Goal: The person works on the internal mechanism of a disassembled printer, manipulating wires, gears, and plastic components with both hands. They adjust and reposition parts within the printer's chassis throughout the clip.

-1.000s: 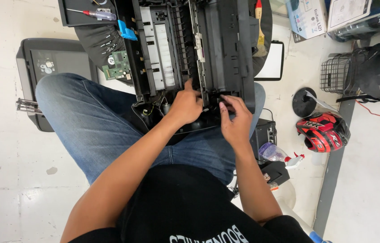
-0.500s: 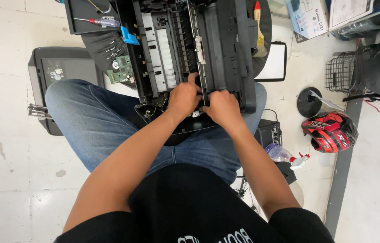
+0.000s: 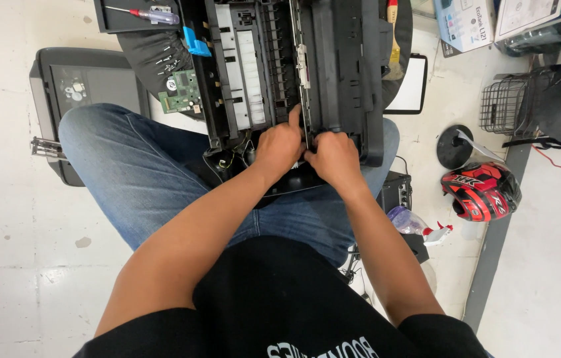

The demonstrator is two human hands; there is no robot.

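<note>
Centre frame, an opened black printer chassis [image 3: 333, 73] rests on the person's lap; left hand [image 3: 279, 147] and right hand [image 3: 335, 158] pinch its near edge, fingers closed together, with a red helmet [image 3: 481, 190] at right.

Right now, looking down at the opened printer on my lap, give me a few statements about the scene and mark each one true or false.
1. Both hands, left hand and right hand, are on the dismantled printer. True.
2. The green circuit board lies right of the printer. False: it lies left of it.
3. A red and black helmet sits on the floor. True.
4. The screwdriver is in the right hand. False: it lies on a dark tray, apart from both hands.
</note>
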